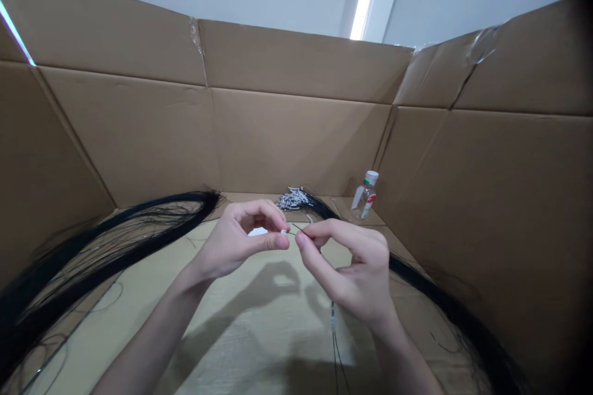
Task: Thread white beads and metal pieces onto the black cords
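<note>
Between the thumb and forefinger of my left hand (231, 241) is a small white bead (284, 232). My right hand (359, 262) pinches a thin black cord (298, 228), whose tip points left, close to the bead. Whether the tip has entered the bead I cannot tell. Below my right hand hang dark strands with a small whitish piece (332, 318) on them; it is too small to make out fully. Both hands are held above the pale yellow work surface (241, 333), and their shadows fall on it.
At left lies a thick bundle of black cords (185, 225). Another black bundle (445, 299) runs along the right, its far end carrying many white beads (294, 199). A clear bottle with a white cap (364, 199) stands at the back right. Cardboard walls (301, 136) enclose the area.
</note>
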